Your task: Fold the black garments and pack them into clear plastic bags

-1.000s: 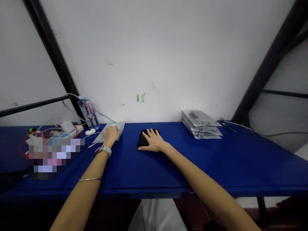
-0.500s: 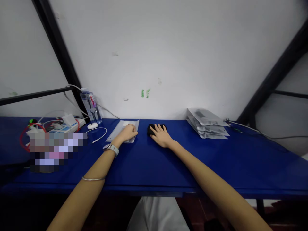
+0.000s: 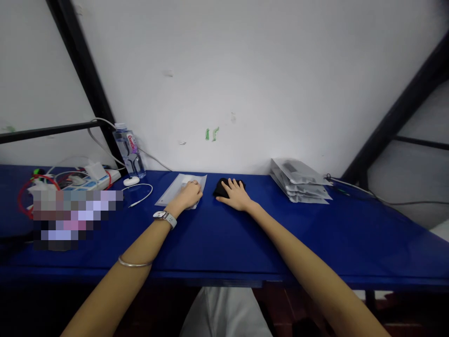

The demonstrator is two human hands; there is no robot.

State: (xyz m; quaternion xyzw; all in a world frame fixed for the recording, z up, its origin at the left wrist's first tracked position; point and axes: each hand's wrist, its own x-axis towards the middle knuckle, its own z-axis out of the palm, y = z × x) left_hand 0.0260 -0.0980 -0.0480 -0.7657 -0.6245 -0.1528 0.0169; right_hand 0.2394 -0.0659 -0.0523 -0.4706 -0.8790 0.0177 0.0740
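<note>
In the head view, the left hand point(image 3: 190, 195) lies with its fingers curled over a clear plastic sleeve point(image 3: 174, 194) near the back edge of the bench point(image 3: 224, 238); whether it grips the sleeve, I cannot tell. The right hand point(image 3: 234, 194) is spread open, palm down, on a black folded cloth point(image 3: 220, 188) just beside the sleeve. Toward the back right sits a stack of plastic packets point(image 3: 298, 182). Toward the back left stand a water bottle point(image 3: 128, 157) and a power strip point(image 3: 94, 181), with a white cable point(image 3: 142, 193) nearer the sleeve.
</note>
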